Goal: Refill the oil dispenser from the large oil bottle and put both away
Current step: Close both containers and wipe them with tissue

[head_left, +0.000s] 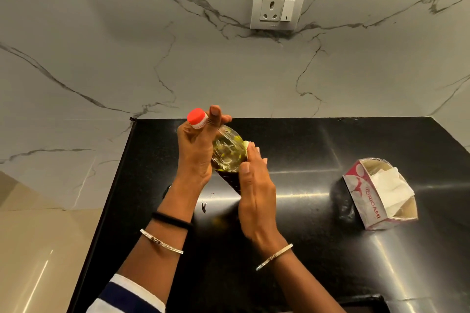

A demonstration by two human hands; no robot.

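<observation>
My left hand [195,152] grips the neck of the oil bottle [229,152] under its red cap [196,117], right hand [256,190] wraps the body above the counter [330,147], and it's probably oily, so it could slip.

Bare at left hand [194,157] and right hand [256,201]. Around the left wrist, a plain black elastic band [171,221]; just behind it, a thin silver bangle [161,241] with small dark and pale studs along its face. Around the right wrist, a second bangle [274,256], silver, flat, faintly patterned. Over the left upper forearm, a sleeve [127,297], white with broad navy stripes.
</observation>
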